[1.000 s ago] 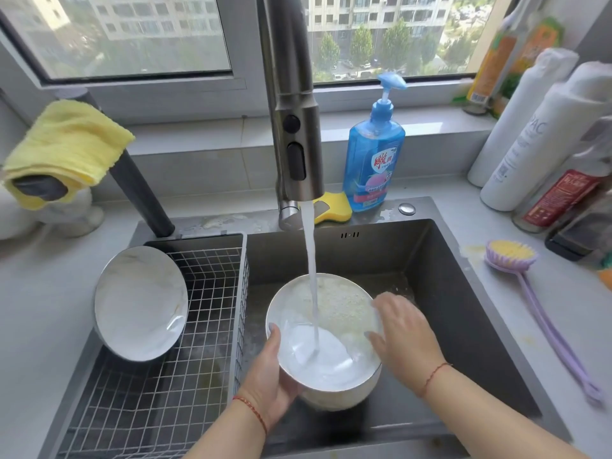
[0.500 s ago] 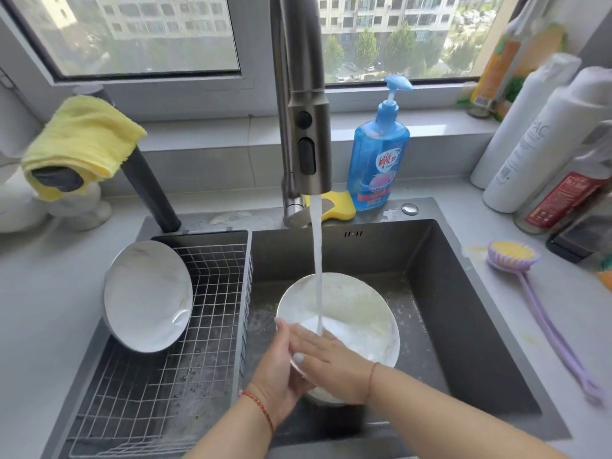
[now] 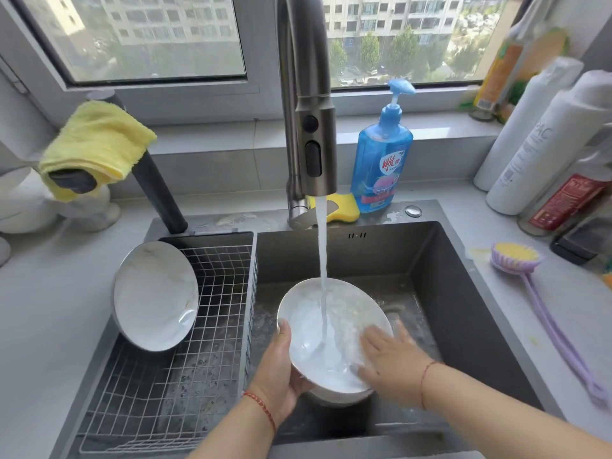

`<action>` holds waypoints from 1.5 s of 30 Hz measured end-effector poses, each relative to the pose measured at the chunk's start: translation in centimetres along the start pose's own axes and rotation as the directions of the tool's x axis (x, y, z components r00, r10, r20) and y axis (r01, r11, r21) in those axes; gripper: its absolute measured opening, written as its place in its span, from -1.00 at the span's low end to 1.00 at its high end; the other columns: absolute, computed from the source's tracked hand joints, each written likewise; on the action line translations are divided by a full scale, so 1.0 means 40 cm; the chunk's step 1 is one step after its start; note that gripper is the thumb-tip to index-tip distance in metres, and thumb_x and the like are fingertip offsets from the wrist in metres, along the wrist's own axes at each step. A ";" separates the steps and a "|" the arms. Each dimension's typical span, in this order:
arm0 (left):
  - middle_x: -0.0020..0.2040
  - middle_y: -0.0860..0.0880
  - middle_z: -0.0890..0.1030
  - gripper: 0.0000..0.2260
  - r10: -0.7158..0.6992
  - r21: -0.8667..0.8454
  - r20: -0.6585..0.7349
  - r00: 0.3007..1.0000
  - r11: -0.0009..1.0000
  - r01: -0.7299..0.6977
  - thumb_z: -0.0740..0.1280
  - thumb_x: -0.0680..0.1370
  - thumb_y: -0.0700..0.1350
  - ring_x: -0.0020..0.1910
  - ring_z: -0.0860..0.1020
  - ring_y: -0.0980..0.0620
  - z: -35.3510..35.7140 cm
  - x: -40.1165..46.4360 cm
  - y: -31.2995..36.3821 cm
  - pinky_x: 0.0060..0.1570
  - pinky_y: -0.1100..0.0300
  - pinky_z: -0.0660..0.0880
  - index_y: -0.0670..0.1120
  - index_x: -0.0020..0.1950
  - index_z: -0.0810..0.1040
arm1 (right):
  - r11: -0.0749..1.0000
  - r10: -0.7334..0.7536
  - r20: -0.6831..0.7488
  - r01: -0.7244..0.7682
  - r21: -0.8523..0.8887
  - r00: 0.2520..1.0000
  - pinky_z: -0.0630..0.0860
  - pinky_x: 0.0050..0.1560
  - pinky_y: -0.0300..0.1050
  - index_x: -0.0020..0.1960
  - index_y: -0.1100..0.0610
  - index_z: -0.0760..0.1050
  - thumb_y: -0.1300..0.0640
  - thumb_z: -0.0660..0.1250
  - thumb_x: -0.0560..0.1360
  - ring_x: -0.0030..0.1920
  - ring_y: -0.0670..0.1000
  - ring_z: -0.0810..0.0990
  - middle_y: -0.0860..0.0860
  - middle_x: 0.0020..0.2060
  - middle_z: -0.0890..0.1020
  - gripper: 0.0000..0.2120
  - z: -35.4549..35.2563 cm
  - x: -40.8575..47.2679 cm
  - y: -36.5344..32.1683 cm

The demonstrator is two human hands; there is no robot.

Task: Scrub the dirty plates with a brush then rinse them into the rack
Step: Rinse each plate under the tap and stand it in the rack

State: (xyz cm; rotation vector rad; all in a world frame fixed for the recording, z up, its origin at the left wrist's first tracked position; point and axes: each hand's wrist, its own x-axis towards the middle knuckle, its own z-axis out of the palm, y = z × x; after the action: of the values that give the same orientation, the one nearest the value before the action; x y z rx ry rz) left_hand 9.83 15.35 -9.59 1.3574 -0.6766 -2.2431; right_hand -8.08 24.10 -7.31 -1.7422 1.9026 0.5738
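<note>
A white plate [image 3: 311, 323] is tilted under the running tap stream [image 3: 322, 273] in the sink [image 3: 440, 279]. My left hand [image 3: 281, 369] grips its near-left rim, thumb on the inner face. My right hand [image 3: 390, 356] lies flat with spread fingers on the plate's right inner side. Another white dish shows just beneath the plate. One rinsed plate [image 3: 155, 296] leans at the left end of the wire rack [image 3: 185, 352]. The purple brush [image 3: 516, 258] with yellow bristles lies on the counter to the right.
The steel tap [image 3: 311, 127] rises above the sink's back. A blue soap bottle [image 3: 381, 154] and yellow sponge [image 3: 344, 207] stand behind it. White and red bottles [image 3: 543, 147] crowd the right counter. A yellow cloth [image 3: 96, 144] hangs at the left.
My right hand has swept from the plate's near-left side, beside my left hand, across to its right side. The plate stays under the stream, held by my left hand.
</note>
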 end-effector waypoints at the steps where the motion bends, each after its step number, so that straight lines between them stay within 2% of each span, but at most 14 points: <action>1: 0.18 -0.16 0.66 -0.33 0.008 0.006 0.009 1.000 1.000 -0.008 0.17 0.40 0.36 0.11 0.66 -0.23 -0.001 0.002 0.002 0.13 -0.33 0.54 0.00 0.39 0.47 | 0.998 -0.058 0.033 0.057 0.031 0.998 -0.32 0.45 0.29 0.56 0.13 -0.04 -0.21 -0.21 0.61 0.55 0.12 -0.15 0.15 0.55 -0.04 -0.37 -0.002 -0.021 -0.019; 4: 0.20 -0.18 0.65 -0.29 0.003 0.020 0.018 1.000 1.000 -0.004 0.15 0.42 0.38 0.12 0.65 -0.23 -0.005 0.009 0.004 0.06 -0.20 0.60 -0.02 0.43 0.42 | 0.943 -0.186 0.082 0.154 0.295 0.979 -0.31 0.50 0.09 0.57 0.05 -0.17 -0.43 -0.44 0.32 0.53 -0.03 -0.26 0.02 0.55 -0.17 -0.06 -0.015 -0.058 -0.088; 9: 0.19 -0.20 0.65 -0.25 -0.038 0.041 -0.009 0.999 0.998 0.038 0.15 0.43 0.41 0.10 0.67 -0.17 0.000 0.003 0.000 0.10 -0.08 0.59 -0.08 0.44 0.39 | 0.721 -0.313 -0.040 0.265 0.640 0.949 -0.33 0.49 -0.10 0.56 -0.03 -0.16 -0.06 -0.15 0.67 0.47 -0.27 -0.26 -0.16 0.53 -0.15 -0.51 -0.049 -0.028 -0.164; 16: 0.11 -0.07 0.70 -0.44 -0.013 0.156 0.077 0.997 0.988 0.001 0.01 0.57 0.34 0.11 0.67 -0.08 0.018 -0.030 0.007 0.16 -0.14 0.58 0.04 0.31 0.54 | 0.821 -0.179 -0.296 0.309 0.480 0.938 -0.34 0.49 -0.03 0.57 -0.04 -0.15 0.02 -0.11 0.65 0.52 -0.13 -0.27 -0.11 0.55 -0.17 -0.49 -0.064 0.102 -0.148; 21: 0.11 -0.11 0.70 -0.48 -0.007 0.097 0.045 0.999 0.995 0.002 0.04 0.61 0.30 0.08 0.68 -0.13 0.013 -0.028 0.010 -0.04 -0.07 0.64 0.00 0.34 0.52 | 0.964 0.006 -0.219 0.053 0.262 0.976 -0.50 0.41 -0.03 0.54 -0.06 -0.33 -0.11 -0.19 0.64 0.48 -0.11 -0.40 -0.12 0.51 -0.32 -0.46 -0.037 0.120 -0.050; 25: 0.14 -0.10 0.69 -0.48 0.012 0.060 0.018 1.000 0.998 -0.013 0.09 0.59 0.31 0.09 0.67 -0.15 0.009 -0.016 0.017 -0.02 -0.12 0.63 0.03 0.36 0.50 | 0.986 0.097 -0.168 -0.072 0.149 0.981 -0.30 0.51 0.06 0.57 0.06 -0.19 -0.27 -0.26 0.57 0.54 -0.01 -0.21 -0.01 0.56 -0.11 -0.33 -0.014 0.063 -0.021; 28: 0.18 -0.11 0.67 -0.49 0.011 0.059 0.013 1.000 0.998 -0.012 0.11 0.58 0.33 0.11 0.66 -0.19 0.008 -0.006 0.017 0.03 -0.21 0.61 0.06 0.36 0.48 | 0.975 0.061 -0.115 -0.035 0.222 0.991 -0.13 0.53 -0.01 0.57 0.10 -0.06 -0.41 -0.41 0.37 0.55 0.03 -0.07 0.03 0.56 0.01 -0.08 -0.005 -0.005 -0.040; 31: 0.17 -0.12 0.67 -0.49 0.012 0.079 -0.014 1.000 0.997 -0.010 0.12 0.58 0.33 0.10 0.66 -0.19 0.011 0.007 0.015 -0.06 -0.14 0.63 0.03 0.36 0.48 | 0.928 -0.041 -0.148 0.093 0.360 0.988 -0.08 0.52 -0.11 0.57 0.05 -0.05 -0.44 -0.32 0.36 0.55 -0.03 -0.08 -0.02 0.56 -0.01 -0.09 0.012 -0.067 -0.086; 33: 0.13 -0.15 0.68 -0.47 0.005 0.091 -0.033 0.999 0.996 -0.002 0.12 0.58 0.33 0.06 0.68 -0.20 0.010 0.015 0.014 -0.11 -0.08 0.63 0.00 0.36 0.47 | 0.901 -0.114 -0.231 0.198 0.385 0.966 -0.09 0.49 -0.22 0.57 0.01 0.00 -0.42 -0.14 0.44 0.54 -0.09 -0.09 -0.06 0.56 0.00 -0.18 0.017 -0.080 -0.114; 35: 0.09 -0.16 0.70 -0.46 -0.012 0.098 -0.036 0.999 0.995 0.016 0.11 0.60 0.32 0.02 0.69 -0.21 0.013 0.015 0.017 -0.13 -0.08 0.64 -0.03 0.37 0.46 | 0.886 -0.152 -0.357 0.287 0.364 0.922 0.06 0.43 -0.29 0.50 0.07 0.23 -0.10 0.23 0.57 0.51 -0.04 0.16 0.01 0.51 0.24 -0.44 0.018 -0.075 -0.131; 38: 0.03 -0.18 0.71 -0.52 -0.011 0.118 -0.029 1.000 0.993 0.014 0.11 0.63 0.25 -0.02 0.70 -0.21 0.027 0.009 0.025 -0.06 -0.14 0.64 -0.06 0.34 0.46 | 0.900 -0.134 -0.653 0.368 0.235 0.746 0.56 0.00 -0.21 0.03 0.13 0.65 0.24 0.61 0.11 -0.03 0.04 0.69 0.05 -0.04 0.70 -0.52 0.036 -0.036 -0.134; 40: -0.02 -0.18 0.72 -0.59 0.014 0.179 -0.022 1.000 0.984 -0.010 0.14 0.65 0.19 -0.09 0.71 -0.18 0.042 -0.001 0.030 -0.13 -0.10 0.65 -0.07 0.32 0.44 | 0.879 -0.118 -0.731 0.413 0.238 0.672 0.60 -0.06 -0.20 -0.06 0.12 0.68 0.26 0.59 0.14 -0.16 0.01 0.70 0.00 -0.16 0.72 -0.63 0.049 -0.015 -0.132; 43: -0.01 -0.17 0.71 -0.71 0.072 0.296 -0.019 0.997 0.953 -0.063 0.25 0.64 0.08 -0.10 0.71 -0.14 0.071 -0.012 0.028 -0.21 0.05 0.64 -0.08 0.25 0.46 | 0.796 0.028 -0.665 0.387 0.466 0.746 0.43 -0.08 -0.41 0.05 0.10 0.63 0.26 0.29 0.45 -0.15 -0.07 0.61 -0.03 -0.16 0.70 -0.76 0.030 -0.024 -0.125; 45: 0.09 -0.16 0.66 -0.64 0.105 0.365 -0.012 0.994 0.926 -0.093 0.36 0.54 0.11 0.02 0.68 -0.16 0.101 -0.025 0.022 -0.10 0.05 0.63 -0.04 0.24 0.45 | 0.736 0.117 -0.550 0.300 0.607 0.827 0.33 -0.18 -0.32 -0.04 0.02 0.57 0.20 0.28 0.53 -0.20 -0.08 0.53 -0.11 -0.23 0.63 -0.87 0.024 -0.030 -0.108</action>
State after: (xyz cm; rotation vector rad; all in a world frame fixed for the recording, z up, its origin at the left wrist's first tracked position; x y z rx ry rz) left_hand 6.73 15.97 -6.76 1.4833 -1.1697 -2.0797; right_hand -3.63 25.20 -7.24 -1.5568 1.9850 -0.7118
